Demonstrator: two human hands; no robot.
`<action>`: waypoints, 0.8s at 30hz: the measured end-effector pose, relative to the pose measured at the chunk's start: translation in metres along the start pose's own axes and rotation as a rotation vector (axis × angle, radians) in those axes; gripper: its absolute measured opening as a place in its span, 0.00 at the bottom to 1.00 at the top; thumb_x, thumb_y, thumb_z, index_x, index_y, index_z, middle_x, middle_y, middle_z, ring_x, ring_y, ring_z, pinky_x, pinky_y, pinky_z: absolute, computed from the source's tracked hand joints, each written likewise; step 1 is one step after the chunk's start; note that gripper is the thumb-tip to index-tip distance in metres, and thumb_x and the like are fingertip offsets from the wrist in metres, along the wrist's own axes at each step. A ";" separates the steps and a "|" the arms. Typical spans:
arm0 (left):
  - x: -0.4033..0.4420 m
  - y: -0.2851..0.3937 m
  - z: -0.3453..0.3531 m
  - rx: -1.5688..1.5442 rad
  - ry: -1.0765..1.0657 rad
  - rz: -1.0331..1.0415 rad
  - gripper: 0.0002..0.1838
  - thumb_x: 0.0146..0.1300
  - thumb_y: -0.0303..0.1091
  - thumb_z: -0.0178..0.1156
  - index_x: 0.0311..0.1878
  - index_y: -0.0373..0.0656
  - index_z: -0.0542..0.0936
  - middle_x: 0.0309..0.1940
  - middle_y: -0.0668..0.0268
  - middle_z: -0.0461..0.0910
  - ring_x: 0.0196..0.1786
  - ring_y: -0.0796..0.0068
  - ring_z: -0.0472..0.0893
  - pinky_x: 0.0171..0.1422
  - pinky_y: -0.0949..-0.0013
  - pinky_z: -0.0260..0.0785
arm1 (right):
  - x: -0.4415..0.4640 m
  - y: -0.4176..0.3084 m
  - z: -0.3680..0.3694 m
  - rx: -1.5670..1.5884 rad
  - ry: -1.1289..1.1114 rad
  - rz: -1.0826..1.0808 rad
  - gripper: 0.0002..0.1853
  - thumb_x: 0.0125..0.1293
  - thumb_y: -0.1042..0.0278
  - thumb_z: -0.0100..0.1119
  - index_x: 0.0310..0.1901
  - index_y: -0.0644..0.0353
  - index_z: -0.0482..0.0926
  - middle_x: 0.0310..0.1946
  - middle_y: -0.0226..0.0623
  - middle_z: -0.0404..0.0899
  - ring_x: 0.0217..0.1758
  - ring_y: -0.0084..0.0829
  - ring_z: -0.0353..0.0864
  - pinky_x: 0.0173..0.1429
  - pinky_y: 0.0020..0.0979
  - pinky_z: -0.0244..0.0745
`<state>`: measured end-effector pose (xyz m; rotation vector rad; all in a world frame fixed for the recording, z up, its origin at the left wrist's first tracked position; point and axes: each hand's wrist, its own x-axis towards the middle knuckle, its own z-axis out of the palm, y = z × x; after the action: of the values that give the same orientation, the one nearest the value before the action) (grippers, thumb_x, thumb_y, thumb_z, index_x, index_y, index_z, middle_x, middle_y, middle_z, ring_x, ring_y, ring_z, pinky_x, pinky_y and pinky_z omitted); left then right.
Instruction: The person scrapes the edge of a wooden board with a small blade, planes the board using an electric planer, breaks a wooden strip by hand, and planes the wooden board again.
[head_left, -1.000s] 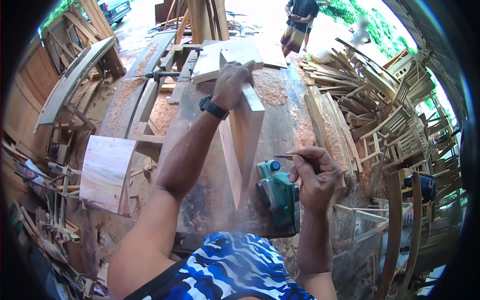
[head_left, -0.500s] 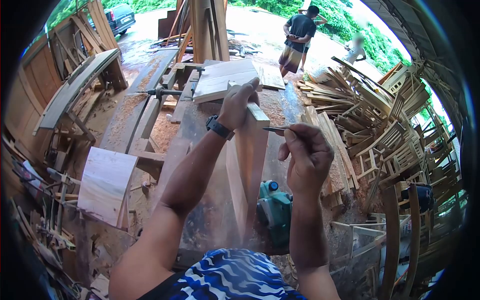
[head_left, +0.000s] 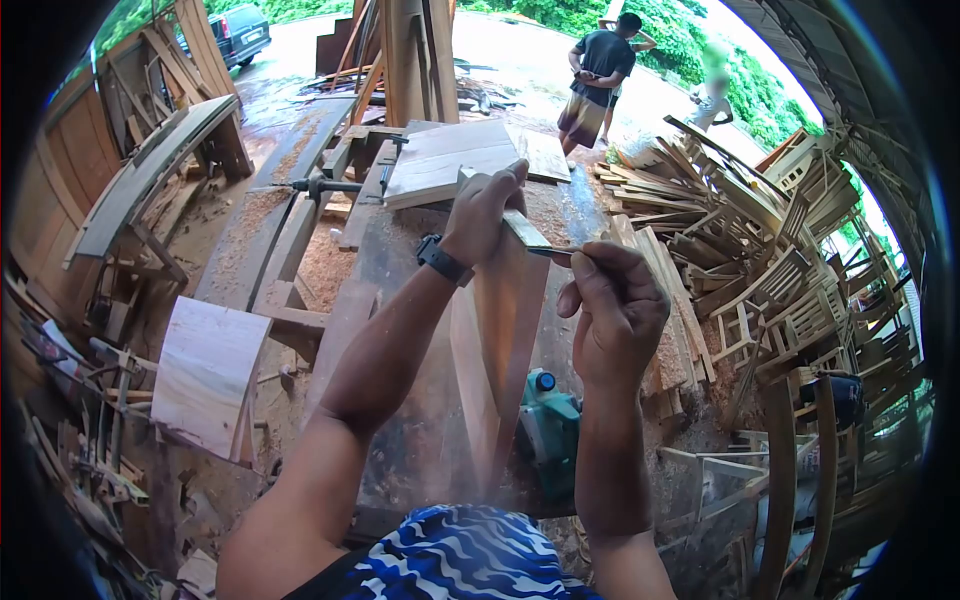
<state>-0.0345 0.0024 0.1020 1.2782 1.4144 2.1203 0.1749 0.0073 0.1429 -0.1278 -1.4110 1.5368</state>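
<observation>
My left hand (head_left: 483, 215), with a dark watch on the wrist, is wrapped round the upper end of a wooden piece (head_left: 508, 300) that runs down toward my body. Between the thumb and fingers of my right hand (head_left: 617, 310) is a thin pointed tool (head_left: 560, 251); its tip meets the corner of the wood's top end, just right of my left hand. A green power tool (head_left: 550, 425) lies on the workbench (head_left: 400, 440) below my right hand, partly behind the forearm. Past my left hand is a pale flat board (head_left: 450, 160).
A clamp (head_left: 325, 186) sits left of the pale board. Wood shavings (head_left: 240, 235) cover a long plank at the left, near a curved panel (head_left: 208, 370). Stacked slats and chair parts (head_left: 790, 290) fill the right. A person (head_left: 597, 85) stands beyond the bench, others behind.
The pointed tool has moved up and left from beside the wood to its end corner, with my right hand. The view has tilted up, showing more of the people beyond.
</observation>
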 end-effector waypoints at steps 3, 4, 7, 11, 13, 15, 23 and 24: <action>0.002 -0.002 0.001 0.028 -0.016 0.002 0.31 0.77 0.53 0.50 0.24 0.37 0.80 0.20 0.65 0.76 0.25 0.78 0.73 0.35 0.72 0.63 | -0.001 -0.001 -0.003 -0.019 0.000 -0.011 0.06 0.68 0.83 0.64 0.45 0.68 0.81 0.31 0.39 0.86 0.25 0.21 0.81 0.30 0.21 0.76; 0.002 -0.002 0.001 0.029 -0.019 0.002 0.31 0.77 0.53 0.50 0.24 0.37 0.80 0.20 0.65 0.76 0.25 0.78 0.73 0.35 0.72 0.63 | -0.004 0.000 -0.005 -0.018 0.003 -0.012 0.06 0.68 0.83 0.64 0.45 0.68 0.81 0.31 0.39 0.86 0.25 0.21 0.81 0.30 0.21 0.76; 0.002 -0.002 0.003 0.019 -0.008 -0.005 0.30 0.77 0.53 0.50 0.25 0.37 0.80 0.20 0.64 0.77 0.26 0.78 0.74 0.36 0.72 0.64 | -0.014 0.003 -0.013 -0.081 -0.011 -0.001 0.06 0.67 0.83 0.64 0.45 0.68 0.81 0.29 0.37 0.85 0.24 0.20 0.81 0.30 0.20 0.76; 0.003 -0.006 0.007 0.011 0.010 0.010 0.30 0.77 0.54 0.50 0.25 0.38 0.80 0.20 0.64 0.77 0.25 0.78 0.74 0.35 0.72 0.65 | -0.009 0.002 -0.008 -0.055 0.024 -0.020 0.06 0.67 0.82 0.64 0.44 0.68 0.81 0.28 0.36 0.84 0.24 0.20 0.81 0.29 0.20 0.76; 0.005 -0.008 0.007 0.004 0.026 0.011 0.30 0.76 0.54 0.50 0.25 0.38 0.80 0.20 0.64 0.77 0.25 0.78 0.74 0.34 0.72 0.64 | -0.001 0.002 -0.007 -0.024 0.021 -0.045 0.06 0.67 0.82 0.65 0.44 0.68 0.81 0.28 0.36 0.84 0.25 0.20 0.82 0.29 0.21 0.76; 0.008 -0.007 0.003 0.018 -0.030 -0.021 0.31 0.76 0.55 0.51 0.25 0.38 0.80 0.19 0.64 0.77 0.23 0.78 0.73 0.32 0.72 0.64 | 0.004 0.002 -0.008 -0.045 0.007 -0.033 0.06 0.67 0.82 0.65 0.44 0.68 0.81 0.28 0.36 0.84 0.25 0.20 0.82 0.29 0.21 0.76; 0.012 -0.005 0.003 -0.004 -0.024 -0.042 0.30 0.76 0.55 0.51 0.27 0.38 0.80 0.19 0.64 0.78 0.23 0.78 0.74 0.32 0.72 0.64 | -0.020 0.011 -0.018 -0.083 0.027 0.032 0.06 0.66 0.83 0.65 0.43 0.68 0.81 0.27 0.36 0.84 0.24 0.19 0.81 0.29 0.21 0.76; 0.012 -0.006 0.004 -0.014 0.015 -0.033 0.30 0.76 0.55 0.51 0.27 0.38 0.79 0.20 0.64 0.78 0.23 0.78 0.74 0.32 0.72 0.65 | -0.013 0.010 -0.015 -0.086 0.023 0.004 0.05 0.66 0.82 0.65 0.43 0.68 0.81 0.27 0.36 0.84 0.24 0.19 0.81 0.29 0.21 0.76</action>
<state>-0.0397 0.0155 0.1039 1.2279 1.4139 2.1189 0.1848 0.0102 0.1232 -0.1997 -1.4595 1.4742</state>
